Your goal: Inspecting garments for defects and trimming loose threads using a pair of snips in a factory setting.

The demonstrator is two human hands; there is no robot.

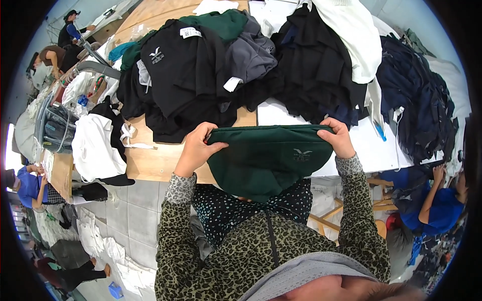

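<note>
Pinching the green garment mid-frame by its ends, our closed left grip and right grip likely tauten it.

Garment workshop: heaped clothes

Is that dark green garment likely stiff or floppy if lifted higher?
Probably floppy: the dark green garment sags in soft folds below its upper edge. Likely fairly light, since the left hand and right hand just pinch its upper ends. A released end would probably droop, as nothing rigid shows.
</note>
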